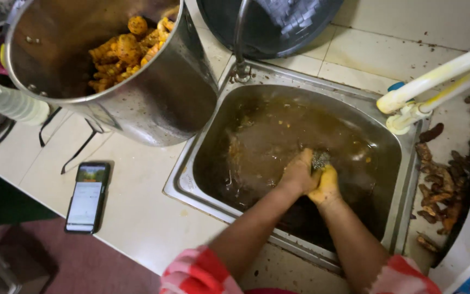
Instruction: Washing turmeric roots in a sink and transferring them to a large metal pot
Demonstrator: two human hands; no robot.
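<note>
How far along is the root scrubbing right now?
Done: yellow cleaned roots fill part of the steel pot. In hand: left hand and right hand meet around a scrubber in the sink of brown water. Left: dirty brown roots lie beside it.

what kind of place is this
Most likely a kitchen wash area: a steel sink full of murky brown water, a large steel pot of yellow turmeric-like roots on a tiled counter, and unwashed brown roots beside the sink.

Steel pot [153, 103] w/ yellow roots [123, 51], phone [86, 197], maybe dirty roots [442, 190].
</note>
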